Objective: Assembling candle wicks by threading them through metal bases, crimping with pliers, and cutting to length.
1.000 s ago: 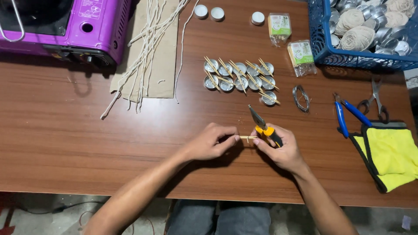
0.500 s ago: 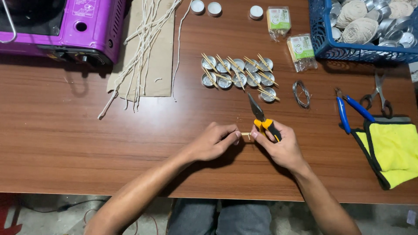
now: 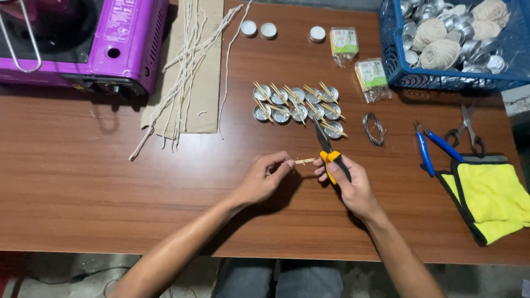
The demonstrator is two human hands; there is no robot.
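We pinch a small wooden stick mid-desk

Our left hand grips its end; our right hand clasps yellow-handled pliers; perhaps eleven tin cups toward the far edge already carry sticks.

two toothpick packets, three white caps

Over the brown desk, the left hand pinches one end of a thin wooden stick, and the right hand is closed around orange-handled pliers whose tip points away. Just beyond lie small metal cups with sticks across them. A purple stove sits far left, a blue basket far right, and a yellow cloth at the right.
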